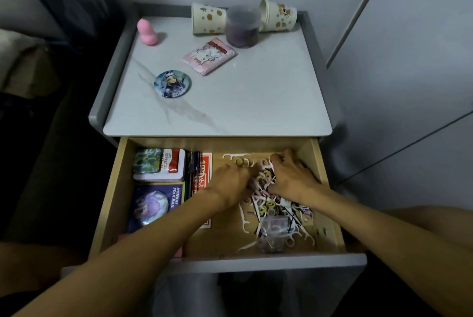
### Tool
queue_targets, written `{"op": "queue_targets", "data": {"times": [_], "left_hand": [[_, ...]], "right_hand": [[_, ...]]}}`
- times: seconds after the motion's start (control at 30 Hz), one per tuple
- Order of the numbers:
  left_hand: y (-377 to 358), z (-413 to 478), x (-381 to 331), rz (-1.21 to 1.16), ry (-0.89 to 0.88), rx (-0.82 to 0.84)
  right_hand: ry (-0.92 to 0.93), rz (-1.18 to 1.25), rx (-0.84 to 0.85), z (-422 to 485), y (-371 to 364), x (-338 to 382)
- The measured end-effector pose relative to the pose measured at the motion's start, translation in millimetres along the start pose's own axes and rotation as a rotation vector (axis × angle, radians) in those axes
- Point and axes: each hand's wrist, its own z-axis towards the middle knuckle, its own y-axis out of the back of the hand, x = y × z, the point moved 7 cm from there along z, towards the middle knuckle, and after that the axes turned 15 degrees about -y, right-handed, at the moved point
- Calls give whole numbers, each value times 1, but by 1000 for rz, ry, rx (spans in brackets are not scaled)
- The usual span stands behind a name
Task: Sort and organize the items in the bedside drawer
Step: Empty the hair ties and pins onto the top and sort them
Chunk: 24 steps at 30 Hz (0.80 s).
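Left hand (231,176) and right hand (291,178) buried in floss-pick clutter (276,217), grips unclear, tin (158,165) alongside, paper cups (208,18) on nightstand (230,102)

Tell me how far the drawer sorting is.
Looks done: tins and boxes squared up along the drawer's left side. In hand: left hand and right hand work in the loose pile of floss picks and hair ties. Left: that pile, scattered toward the front.

Nightstand top (230,96) white-grey, marble veining. Sponge (146,32) pink. Paper cups (207,19) (279,16) cream, brown dots. Jar (242,27) purple. Packet (210,55) pink, white cat print. Badge (172,84) blue. Drawer (320,163) pale wood; card box (204,163) red, white script; tin (159,176) white with green, red; floss picks (231,156) white
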Motion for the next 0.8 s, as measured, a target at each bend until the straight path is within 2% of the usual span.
{"op": "queue_targets", "data": {"times": [0.27, 0.47, 0.6, 0.8], "left_hand": [[0, -6, 6, -227, 27, -90], [18, -15, 10, -324, 64, -169], [30, -26, 6, -449, 89, -202], [61, -45, -10, -575, 97, -268]], "right_hand": [[48, 54, -62, -4, 12, 6], [23, 211, -18, 2, 24, -4], [89, 292, 5, -9, 34, -5], [195, 381, -56, -35, 61, -2]]}}
